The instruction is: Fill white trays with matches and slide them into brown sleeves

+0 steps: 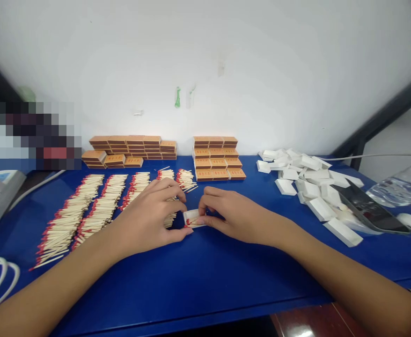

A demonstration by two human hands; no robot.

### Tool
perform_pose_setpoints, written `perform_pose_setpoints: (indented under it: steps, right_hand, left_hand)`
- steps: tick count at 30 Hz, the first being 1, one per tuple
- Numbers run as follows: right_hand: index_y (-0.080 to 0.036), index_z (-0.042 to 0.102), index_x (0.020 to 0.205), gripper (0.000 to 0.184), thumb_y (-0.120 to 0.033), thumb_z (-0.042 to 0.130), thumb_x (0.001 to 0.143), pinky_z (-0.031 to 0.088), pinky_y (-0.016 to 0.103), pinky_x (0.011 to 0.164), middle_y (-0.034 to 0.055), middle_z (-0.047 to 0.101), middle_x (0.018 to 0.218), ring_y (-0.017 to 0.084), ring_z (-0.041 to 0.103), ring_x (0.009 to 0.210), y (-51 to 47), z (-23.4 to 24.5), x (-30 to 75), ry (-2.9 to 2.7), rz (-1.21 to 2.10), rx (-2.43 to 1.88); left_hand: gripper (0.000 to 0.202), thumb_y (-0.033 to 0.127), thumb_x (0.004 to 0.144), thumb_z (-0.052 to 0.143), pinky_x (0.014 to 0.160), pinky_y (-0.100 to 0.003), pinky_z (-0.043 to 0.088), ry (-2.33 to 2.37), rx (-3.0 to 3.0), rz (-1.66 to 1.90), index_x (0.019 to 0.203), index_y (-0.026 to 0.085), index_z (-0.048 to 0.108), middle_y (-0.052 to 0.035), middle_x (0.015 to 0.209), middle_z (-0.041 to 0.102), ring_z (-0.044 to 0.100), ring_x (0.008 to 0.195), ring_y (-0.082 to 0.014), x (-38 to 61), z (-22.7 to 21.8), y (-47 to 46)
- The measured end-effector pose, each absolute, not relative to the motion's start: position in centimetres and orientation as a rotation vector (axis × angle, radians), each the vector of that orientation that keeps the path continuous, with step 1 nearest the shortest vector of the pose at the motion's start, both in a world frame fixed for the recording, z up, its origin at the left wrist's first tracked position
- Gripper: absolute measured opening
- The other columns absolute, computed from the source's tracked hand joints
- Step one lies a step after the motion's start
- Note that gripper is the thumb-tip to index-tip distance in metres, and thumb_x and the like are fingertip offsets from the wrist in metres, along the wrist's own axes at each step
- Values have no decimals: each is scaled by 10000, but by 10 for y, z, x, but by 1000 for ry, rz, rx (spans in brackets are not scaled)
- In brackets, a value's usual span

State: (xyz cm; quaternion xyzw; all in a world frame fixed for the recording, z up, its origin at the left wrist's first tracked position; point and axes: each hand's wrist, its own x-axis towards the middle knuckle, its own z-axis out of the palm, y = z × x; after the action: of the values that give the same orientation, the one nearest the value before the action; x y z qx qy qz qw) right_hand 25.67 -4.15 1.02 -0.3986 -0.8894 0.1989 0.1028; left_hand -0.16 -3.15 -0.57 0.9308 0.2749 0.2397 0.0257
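Flanking the white tray [190, 214] (long axis left-right), we hold our left hand [151, 213] spread, our nearer right hand [231, 211] over the matches [190, 222] inside, its pinch unclear.

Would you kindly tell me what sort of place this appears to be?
Probably a hand-packing workspace: a blue table against a wall bears rows of loose matches, stacked orange matchboxes and a heap of white trays.

- Position: head-worn, above the near side of the worktop [198, 290].
- Direction: forward and down, toward the far wall [261, 61].
- Range: close to the hands [152, 213].
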Motion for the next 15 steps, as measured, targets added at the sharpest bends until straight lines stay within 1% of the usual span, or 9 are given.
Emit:
perform_pose_setpoints:
  steps: [3, 7, 11, 15]
  right_hand:
    - [-189, 696, 1016, 106, -238, 639, 1090, 447, 318, 753, 53, 658, 1073, 175, 620, 848, -43, 13, 259, -2666, 606, -1206]
    - [-181, 667, 1002, 160, -253, 589, 1121, 453, 327, 760, 56, 662, 1083, 177, 624, 851, -44, 11, 256, -2682, 630, -1238]
    - [-179, 663, 998, 131, -231, 617, 1109, 445, 316, 743, 52, 674, 1078, 164, 615, 835, -43, 7, 254, -2607, 627, -1227]
    - [-187, 707, 1014, 99, -229, 659, 1090, 456, 301, 746, 32, 667, 1041, 147, 610, 826, -43, 4, 252, -2495, 692, -1082]
  left_hand:
    - [229, 408, 927, 848, 1086, -485, 521, 853, 2876, 734, 965, 194, 779, -70, 1079, 752, 655, 1160, -289, -1, -6, -32]
    - [239, 424, 942, 830, 1073, -473, 523, 854, 2880, 730, 972, 193, 778, -64, 1077, 748, 659, 1142, -275, -2, -7, -31]
    - [241, 420, 938, 835, 1087, -471, 513, 836, 2887, 738, 966, 191, 767, -66, 1078, 748, 666, 1141, -274, -1, -7, -32]
    - [225, 425, 954, 821, 1077, -472, 516, 821, 2894, 731, 962, 206, 769, -67, 1077, 750, 666, 1139, -277, -2, -7, -31]
